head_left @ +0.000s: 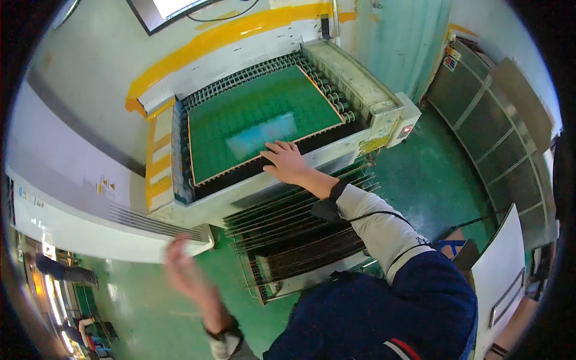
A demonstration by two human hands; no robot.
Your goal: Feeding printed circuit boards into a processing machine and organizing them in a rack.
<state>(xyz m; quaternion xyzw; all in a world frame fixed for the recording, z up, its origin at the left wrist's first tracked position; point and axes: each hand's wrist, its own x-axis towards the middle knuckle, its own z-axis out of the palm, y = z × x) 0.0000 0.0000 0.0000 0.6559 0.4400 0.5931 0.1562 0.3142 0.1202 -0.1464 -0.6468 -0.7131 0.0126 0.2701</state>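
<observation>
A large green panel [252,114], with a thin copper-coloured border and a bright reflection on its face, lies on the rollers of a roller conveyor machine [384,108]. My right hand [285,162] reaches to the panel's near edge. Its fingers are spread, with the tips over the panel's border; whether they press on it cannot be made out. Smeared by motion, my left hand [186,270] hangs in the air to the left, apart from the panel, beside the lower end of a white cabinet [66,156]. Its fingers are too blurred to read.
Below the machine's front, a rack [294,228] holds several thin panels in a row. A grey metal-framed panel [492,138] leans at the right wall, and a white board [498,282] stands nearer. A screen [171,12] hangs at the back. Another person [66,270] is far left.
</observation>
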